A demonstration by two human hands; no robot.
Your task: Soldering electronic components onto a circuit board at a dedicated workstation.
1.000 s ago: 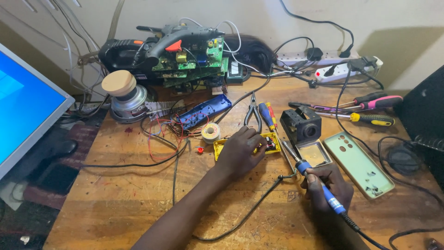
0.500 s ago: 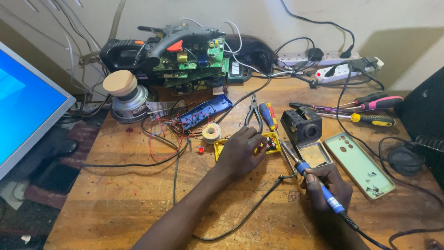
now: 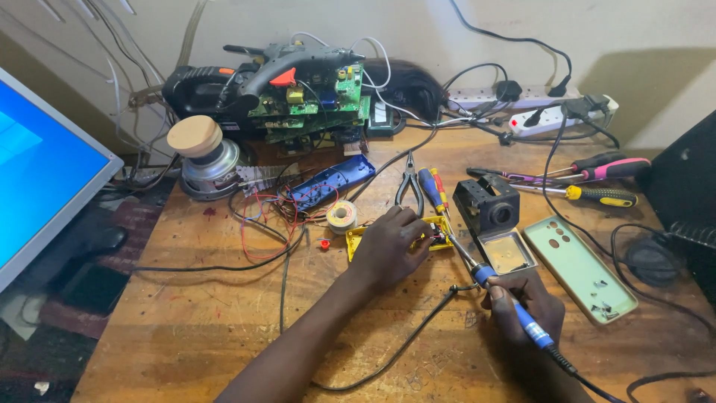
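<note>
Yellow circuit board point(image 3: 436, 227) lies under left hand point(image 3: 391, 250), touching it.

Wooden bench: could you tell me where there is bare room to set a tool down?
Bare wood lies along the near edge of the bench, left of the left hand. It is crowded behind, around the red wires, pliers and soldering stand.

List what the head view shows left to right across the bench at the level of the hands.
Monitor → red wires → solder spool → left hand on the yellow board → soldering iron in the right hand → pale green phone case.
</note>
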